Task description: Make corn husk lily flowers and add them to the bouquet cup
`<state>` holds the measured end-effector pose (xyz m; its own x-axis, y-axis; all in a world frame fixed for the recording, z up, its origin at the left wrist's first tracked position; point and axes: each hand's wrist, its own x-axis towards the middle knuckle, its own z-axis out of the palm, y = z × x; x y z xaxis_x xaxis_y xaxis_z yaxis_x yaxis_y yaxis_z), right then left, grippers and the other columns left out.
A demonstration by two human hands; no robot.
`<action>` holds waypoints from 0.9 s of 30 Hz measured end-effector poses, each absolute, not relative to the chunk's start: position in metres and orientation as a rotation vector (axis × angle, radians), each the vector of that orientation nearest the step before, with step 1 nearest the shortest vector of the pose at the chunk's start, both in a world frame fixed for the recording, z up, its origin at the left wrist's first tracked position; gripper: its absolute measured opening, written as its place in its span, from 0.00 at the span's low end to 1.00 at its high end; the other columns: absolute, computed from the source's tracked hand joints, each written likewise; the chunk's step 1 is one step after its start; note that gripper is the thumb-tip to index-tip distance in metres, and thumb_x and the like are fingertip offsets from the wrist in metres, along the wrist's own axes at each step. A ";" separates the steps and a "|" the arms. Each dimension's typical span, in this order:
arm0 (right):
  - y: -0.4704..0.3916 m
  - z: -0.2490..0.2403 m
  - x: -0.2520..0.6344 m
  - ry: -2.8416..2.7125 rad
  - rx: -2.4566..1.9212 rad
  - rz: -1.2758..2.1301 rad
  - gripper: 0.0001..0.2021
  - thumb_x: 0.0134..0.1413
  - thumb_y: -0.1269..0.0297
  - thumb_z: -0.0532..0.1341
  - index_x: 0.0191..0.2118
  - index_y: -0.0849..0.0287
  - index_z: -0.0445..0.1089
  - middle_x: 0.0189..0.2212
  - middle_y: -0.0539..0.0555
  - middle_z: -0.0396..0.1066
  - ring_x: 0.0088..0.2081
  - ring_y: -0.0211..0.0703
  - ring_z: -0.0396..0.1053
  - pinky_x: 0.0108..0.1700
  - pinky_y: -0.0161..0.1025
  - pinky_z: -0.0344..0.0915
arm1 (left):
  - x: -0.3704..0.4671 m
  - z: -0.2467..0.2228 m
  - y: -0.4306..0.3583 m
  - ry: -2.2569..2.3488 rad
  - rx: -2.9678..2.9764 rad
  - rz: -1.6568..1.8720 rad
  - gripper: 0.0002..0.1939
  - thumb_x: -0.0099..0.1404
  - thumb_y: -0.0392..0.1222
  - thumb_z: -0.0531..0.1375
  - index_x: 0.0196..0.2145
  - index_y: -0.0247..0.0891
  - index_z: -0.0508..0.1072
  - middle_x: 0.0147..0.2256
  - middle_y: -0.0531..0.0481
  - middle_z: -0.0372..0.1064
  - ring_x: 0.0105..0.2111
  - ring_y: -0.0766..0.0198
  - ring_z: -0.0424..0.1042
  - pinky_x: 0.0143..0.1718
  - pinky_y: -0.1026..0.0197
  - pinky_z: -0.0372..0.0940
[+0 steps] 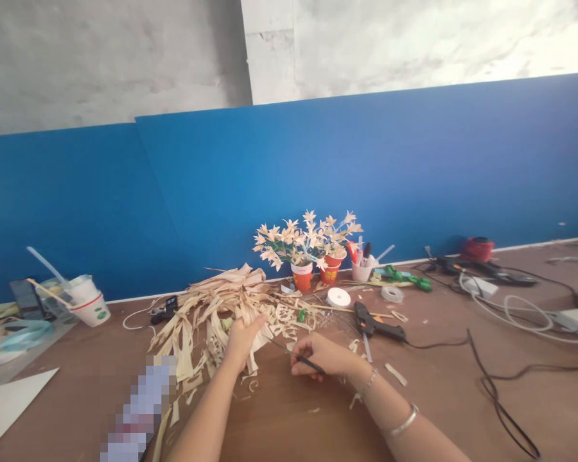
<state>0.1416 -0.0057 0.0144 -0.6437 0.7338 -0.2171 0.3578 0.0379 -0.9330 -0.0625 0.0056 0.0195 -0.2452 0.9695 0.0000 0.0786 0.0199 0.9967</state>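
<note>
My left hand is closed on a pale dried corn husk at the near edge of a loose heap of husks. My right hand, a little to the right, grips a slim dark pointed tool. The tool's thin tip points left, towards the husk by my left fingers. I cannot tell whether it is tweezers or scissors. Small husk scraps lie on the brown table below the hands.
Two red cups hold pale husk flowers before a blue panel. To the right are a white roll, a tape roll, a black glue gun and trailing cables. A white cup stands at left.
</note>
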 end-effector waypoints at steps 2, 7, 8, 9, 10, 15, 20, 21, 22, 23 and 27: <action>-0.006 0.016 0.141 -1.997 -1.113 1.636 0.10 0.39 0.61 0.65 0.27 0.63 0.70 0.15 0.44 0.62 0.15 0.28 0.57 0.16 0.25 0.55 | -0.062 0.021 0.005 1.463 1.127 1.337 0.20 0.47 0.51 0.66 0.32 0.31 0.74 0.31 0.41 0.77 0.34 0.52 0.74 0.37 0.56 0.66; -0.008 0.019 0.141 -2.002 -1.109 1.636 0.12 0.39 0.59 0.66 0.26 0.63 0.70 0.14 0.43 0.60 0.15 0.29 0.57 0.16 0.26 0.54 | -0.062 0.019 0.005 1.492 1.109 1.332 0.21 0.46 0.52 0.67 0.32 0.31 0.74 0.31 0.40 0.77 0.34 0.52 0.74 0.38 0.56 0.65; -0.008 0.020 0.141 -2.005 -1.106 1.633 0.12 0.38 0.59 0.66 0.26 0.63 0.70 0.13 0.43 0.60 0.15 0.29 0.56 0.16 0.26 0.54 | -0.062 0.018 0.006 1.492 1.110 1.334 0.21 0.46 0.52 0.67 0.32 0.31 0.74 0.31 0.41 0.77 0.34 0.52 0.74 0.39 0.56 0.65; -0.009 0.020 0.142 -2.008 -1.104 1.629 0.12 0.38 0.58 0.66 0.26 0.63 0.70 0.13 0.43 0.60 0.15 0.28 0.56 0.16 0.26 0.54 | -0.062 0.017 0.007 1.490 1.116 1.334 0.21 0.46 0.52 0.67 0.32 0.31 0.74 0.32 0.41 0.77 0.35 0.52 0.74 0.39 0.55 0.65; -0.009 0.021 0.142 -2.010 -1.102 1.623 0.12 0.38 0.58 0.66 0.26 0.63 0.70 0.13 0.43 0.60 0.15 0.28 0.56 0.16 0.26 0.53 | -0.063 0.015 0.007 1.495 1.121 1.333 0.21 0.46 0.52 0.66 0.32 0.31 0.74 0.31 0.41 0.77 0.35 0.52 0.74 0.39 0.55 0.65; -0.008 0.020 0.142 -2.029 -1.088 1.582 0.10 0.39 0.61 0.65 0.25 0.63 0.70 0.14 0.44 0.61 0.15 0.28 0.55 0.16 0.26 0.51 | -0.064 0.011 0.009 1.470 1.114 1.342 0.23 0.46 0.53 0.66 0.33 0.31 0.74 0.31 0.42 0.77 0.34 0.52 0.74 0.39 0.55 0.65; -0.007 0.018 0.140 -2.014 -1.102 1.565 0.09 0.39 0.62 0.65 0.25 0.63 0.69 0.14 0.44 0.61 0.14 0.28 0.55 0.16 0.26 0.51 | -0.066 0.008 0.011 1.406 1.059 1.362 0.26 0.44 0.53 0.67 0.36 0.30 0.74 0.32 0.41 0.77 0.35 0.52 0.75 0.39 0.56 0.66; -0.007 0.018 0.140 -2.009 -1.099 1.567 0.09 0.40 0.62 0.64 0.25 0.63 0.69 0.14 0.44 0.61 0.14 0.28 0.54 0.15 0.26 0.51 | -0.066 0.007 0.012 1.414 1.040 1.369 0.27 0.44 0.54 0.68 0.36 0.29 0.74 0.32 0.40 0.77 0.35 0.52 0.75 0.39 0.55 0.66; -0.007 0.018 0.140 -2.005 -1.094 1.567 0.08 0.40 0.63 0.64 0.24 0.63 0.68 0.14 0.44 0.61 0.14 0.28 0.54 0.15 0.26 0.51 | -0.065 0.006 0.012 1.424 1.021 1.375 0.28 0.43 0.54 0.68 0.37 0.29 0.74 0.32 0.40 0.77 0.35 0.52 0.75 0.39 0.55 0.66; -0.007 0.017 0.139 -2.003 -1.089 1.564 0.08 0.40 0.63 0.64 0.24 0.63 0.68 0.14 0.44 0.60 0.14 0.28 0.54 0.15 0.26 0.51 | -0.065 0.005 0.013 1.433 1.003 1.382 0.29 0.43 0.54 0.68 0.37 0.28 0.74 0.33 0.40 0.77 0.35 0.52 0.75 0.39 0.55 0.65; -0.008 0.016 0.139 -1.989 -1.088 1.554 0.08 0.40 0.63 0.64 0.24 0.63 0.67 0.14 0.44 0.61 0.14 0.28 0.54 0.14 0.26 0.51 | -0.062 -0.001 0.015 1.455 0.954 1.399 0.31 0.45 0.56 0.66 0.40 0.28 0.72 0.34 0.39 0.76 0.36 0.52 0.74 0.40 0.54 0.65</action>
